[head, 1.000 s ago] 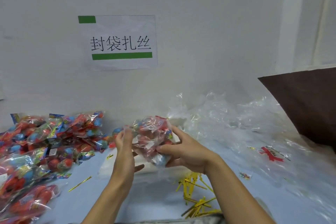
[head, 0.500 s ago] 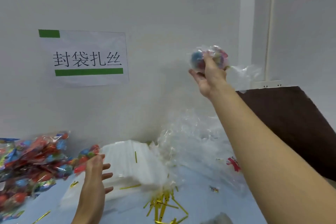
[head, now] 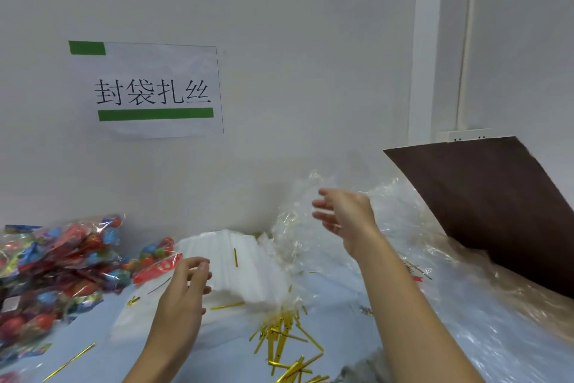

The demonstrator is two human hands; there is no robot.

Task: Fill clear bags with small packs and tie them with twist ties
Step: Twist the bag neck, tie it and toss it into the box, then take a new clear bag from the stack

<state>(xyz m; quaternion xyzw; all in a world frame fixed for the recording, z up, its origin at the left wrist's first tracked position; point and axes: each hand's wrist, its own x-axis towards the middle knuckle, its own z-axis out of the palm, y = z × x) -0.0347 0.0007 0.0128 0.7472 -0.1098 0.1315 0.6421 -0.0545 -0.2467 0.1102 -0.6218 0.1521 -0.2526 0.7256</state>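
Head view: both hands raised, nothing held

Clear bags (head: 313,227) are heaped just beyond the right hand (head: 344,215), whose fingers are spread and empty. Small packs (head: 62,261) are piled left of the left hand (head: 186,283), its fingers loosely curled, gripping nothing. Gold twist ties (head: 279,333) are scattered between the forearms, below a white stack (head: 236,267).

Gold twist ties (head: 281,334), red-and-blue small packs (head: 59,261), green-barred white sign (head: 146,89).

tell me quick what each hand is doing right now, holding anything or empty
Left hand: fingers loosely curled, holding nothing, over the white stack.
Right hand: open, fingers spread, empty, in front of the clear bags.
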